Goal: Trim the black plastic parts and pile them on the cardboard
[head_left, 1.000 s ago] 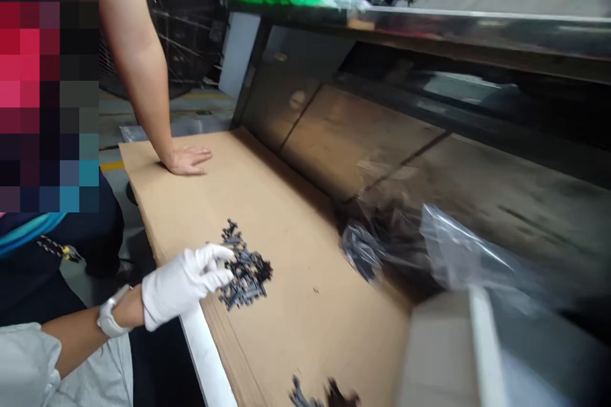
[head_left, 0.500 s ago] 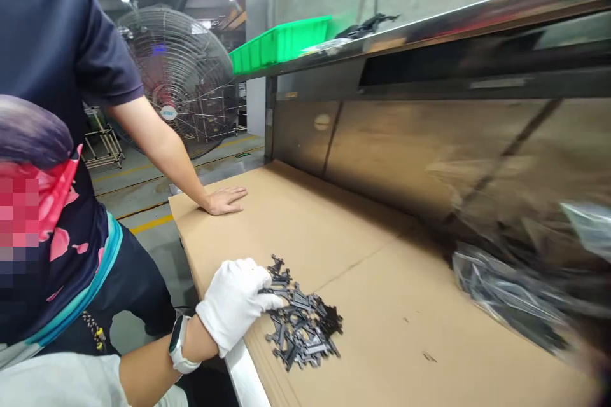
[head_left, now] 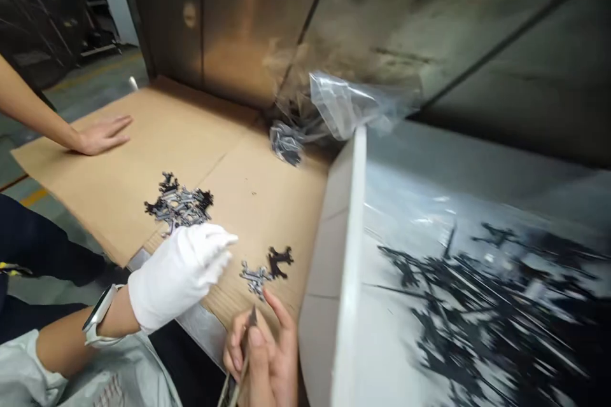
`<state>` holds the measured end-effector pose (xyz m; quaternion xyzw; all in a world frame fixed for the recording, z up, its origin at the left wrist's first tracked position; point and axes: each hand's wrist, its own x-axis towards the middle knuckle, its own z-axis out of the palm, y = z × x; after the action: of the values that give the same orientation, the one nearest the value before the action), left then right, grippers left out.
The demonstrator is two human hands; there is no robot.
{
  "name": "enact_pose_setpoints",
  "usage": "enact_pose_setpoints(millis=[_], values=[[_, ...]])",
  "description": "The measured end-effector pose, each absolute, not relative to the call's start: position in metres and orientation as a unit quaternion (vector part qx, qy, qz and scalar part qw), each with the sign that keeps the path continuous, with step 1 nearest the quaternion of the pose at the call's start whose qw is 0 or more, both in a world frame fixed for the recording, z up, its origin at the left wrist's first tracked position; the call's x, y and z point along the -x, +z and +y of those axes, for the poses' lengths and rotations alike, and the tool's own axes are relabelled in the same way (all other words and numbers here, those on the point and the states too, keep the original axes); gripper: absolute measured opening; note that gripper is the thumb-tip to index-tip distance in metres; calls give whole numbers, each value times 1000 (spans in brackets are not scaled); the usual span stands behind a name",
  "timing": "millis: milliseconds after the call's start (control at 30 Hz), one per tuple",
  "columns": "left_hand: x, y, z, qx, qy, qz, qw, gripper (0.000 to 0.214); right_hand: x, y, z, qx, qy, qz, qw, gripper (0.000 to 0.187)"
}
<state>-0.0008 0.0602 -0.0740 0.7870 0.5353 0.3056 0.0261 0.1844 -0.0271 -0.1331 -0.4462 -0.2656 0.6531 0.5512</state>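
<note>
My left hand, in a white glove, hovers just in front of a pile of small black plastic parts. Its fingers stretch to the right, and no part shows between them. My bare right hand is closed around a slim, pointed metal tool; its exact kind is unclear. The right index finger points up, close to a small group of the same black parts lying on the brown cardboard.
A white-walled bin on the right holds many blurred black parts. Clear plastic bags lie against the metal back panel. Another person's hand rests flat on the cardboard's far left.
The view has swung right and down, bringing my right hand with its tool and the bin into sight. My left hand has come off the pile and moved right.
</note>
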Motion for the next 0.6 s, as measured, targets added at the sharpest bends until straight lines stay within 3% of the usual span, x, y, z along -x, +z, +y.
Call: enact_pose_setpoints(millis=[100, 200, 433, 600], values=[[-40, -57, 68, -818, 57, 552, 151, 30, -176, -119, -20, 443, 651, -277, 550, 43], [-62, -46, 80, -780, -51, 581, 228, 20, -172, -113, -15, 423, 651, -304, 552, 44], [-44, -58, 84, -780, -16, 563, 273, 27, -167, -109, -14, 417, 645, -306, 562, 47], [-17, -62, 68, -686, 212, 539, 440, 37, -171, -111, -11, 403, 658, -303, 560, 47]])
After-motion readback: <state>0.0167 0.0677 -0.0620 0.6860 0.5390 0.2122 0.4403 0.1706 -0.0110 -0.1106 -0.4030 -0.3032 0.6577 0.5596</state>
